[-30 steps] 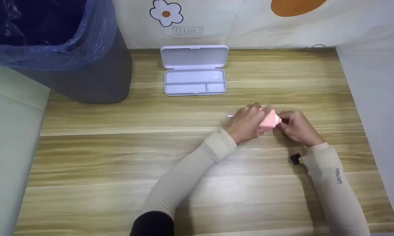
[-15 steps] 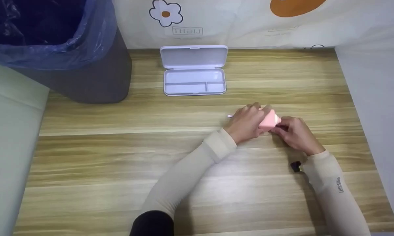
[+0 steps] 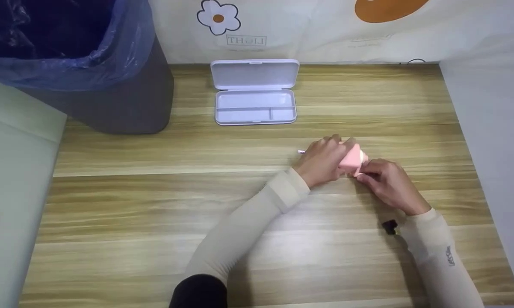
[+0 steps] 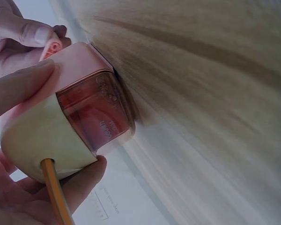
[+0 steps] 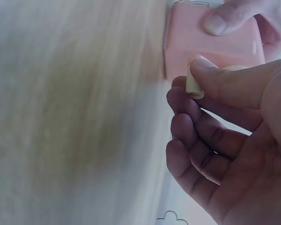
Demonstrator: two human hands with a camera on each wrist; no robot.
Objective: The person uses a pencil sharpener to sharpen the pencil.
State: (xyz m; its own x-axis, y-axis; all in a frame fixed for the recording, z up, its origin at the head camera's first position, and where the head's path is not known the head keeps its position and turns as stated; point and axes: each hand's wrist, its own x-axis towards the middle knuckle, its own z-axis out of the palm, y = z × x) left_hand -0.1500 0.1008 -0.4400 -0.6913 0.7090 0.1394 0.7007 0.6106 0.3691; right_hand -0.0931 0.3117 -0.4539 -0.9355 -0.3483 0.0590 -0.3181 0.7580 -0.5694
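My left hand [image 3: 322, 161] grips a pink and cream crank pencil sharpener [image 3: 350, 159] from above, thumb and fingers on opposite sides. In the left wrist view, an orange-sided pencil [image 4: 55, 190] is in the hole of the cream front [image 4: 47, 133], beside a see-through shavings window [image 4: 98, 110]. The pencil's far end sticks out left of my left hand in the head view. My right hand [image 3: 391, 184] pinches the small cream crank knob [image 5: 194, 86] between thumb and forefinger, at the sharpener's right end; its other fingers are loosely curled.
An open lilac pencil case [image 3: 255, 108] with divided compartments stands at the back of the wooden table [image 3: 133, 205]. A grey bin [image 3: 133, 107] with a blue liner takes up the back left. Flower-printed sheeting [image 3: 308, 34] borders the back.
My right hand has come down towards me with the crank knob, swinging the crank round to the near side of the sharpener. My left hand and the sharpener have stayed in place.
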